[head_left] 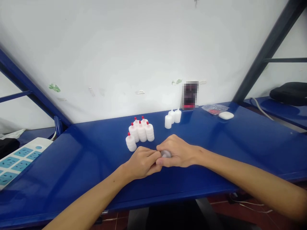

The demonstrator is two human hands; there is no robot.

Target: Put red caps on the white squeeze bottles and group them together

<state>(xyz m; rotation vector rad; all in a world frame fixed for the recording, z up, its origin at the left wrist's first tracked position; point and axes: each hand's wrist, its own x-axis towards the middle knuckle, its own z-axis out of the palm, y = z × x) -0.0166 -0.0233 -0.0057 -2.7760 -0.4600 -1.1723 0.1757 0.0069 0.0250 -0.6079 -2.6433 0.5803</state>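
Six red-capped bottles seem finished, three uncapped bottles are left farther right, and a greyish item is gripped by the right hand, met by the closed left hand.

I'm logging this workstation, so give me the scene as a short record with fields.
Surface: blue table against a white wall
Right hand: curled around a greyish object, mostly hidden
Left hand: touching the right; its grip is unclear
Red-tipped bottles: six, white, upright, grouped beyond the hands
Bottles without red tips: three, white, upright, further right
Far right: clear bag with red contents, rounded white item
Left edge: power strip
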